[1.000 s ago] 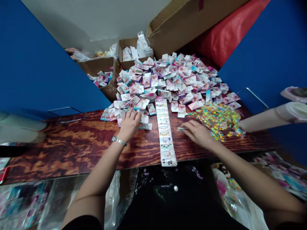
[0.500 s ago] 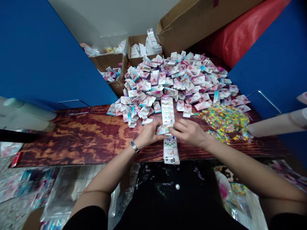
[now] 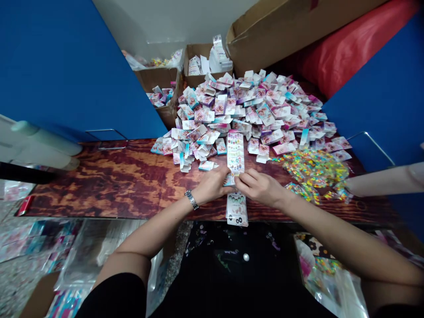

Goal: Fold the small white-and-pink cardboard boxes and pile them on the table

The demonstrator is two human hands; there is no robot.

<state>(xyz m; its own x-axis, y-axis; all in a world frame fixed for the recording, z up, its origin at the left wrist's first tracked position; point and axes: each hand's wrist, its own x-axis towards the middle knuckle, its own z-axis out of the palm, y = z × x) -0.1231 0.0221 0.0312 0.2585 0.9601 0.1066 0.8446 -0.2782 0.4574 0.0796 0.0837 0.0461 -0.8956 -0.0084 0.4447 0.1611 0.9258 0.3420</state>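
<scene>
While left hand (image 3: pixel 212 185) and right hand (image 3: pixel 260 187) pinch a card strip (image 3: pixel 236 158), print unreadable

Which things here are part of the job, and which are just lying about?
In use: left hand, right hand, both on the printed card strip; probably the pink-and-white card pile.

Lying about: clear bag of multicoloured pieces, cardboard box, wooden tabletop.

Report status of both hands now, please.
Left hand and right hand gripping long printed card strip at mid-length. Loose card pile just behind strip, not blocking.
</scene>
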